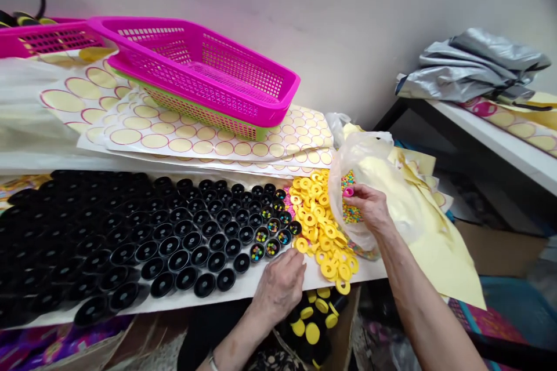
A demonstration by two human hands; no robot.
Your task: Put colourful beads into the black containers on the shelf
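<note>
My right hand (369, 207) pinches a small pink cup (348, 192) at the mouth of a clear plastic bag (337, 185) full of tiny multicoloured beads (351, 214). My left hand (281, 281) rests by the table's front edge with its fingers curled; whatever they hold, if anything, is hidden. Just beyond its fingertips lies a heap of yellow plastic rings (324, 226). To the left stand rows of open black cups (178, 261). Several at the right end, such as the nearest filled cup (257, 252), contain coloured beads. Pink beads (288, 203) show beside the rings.
A pink basket (243, 93) nested over a green one (204, 113) sits on sheets of round stickers (183, 145) at the back. Below the table edge is a box of black pieces with yellow discs (312, 333). A silver plastic bundle (470, 64) lies on a shelf at right.
</note>
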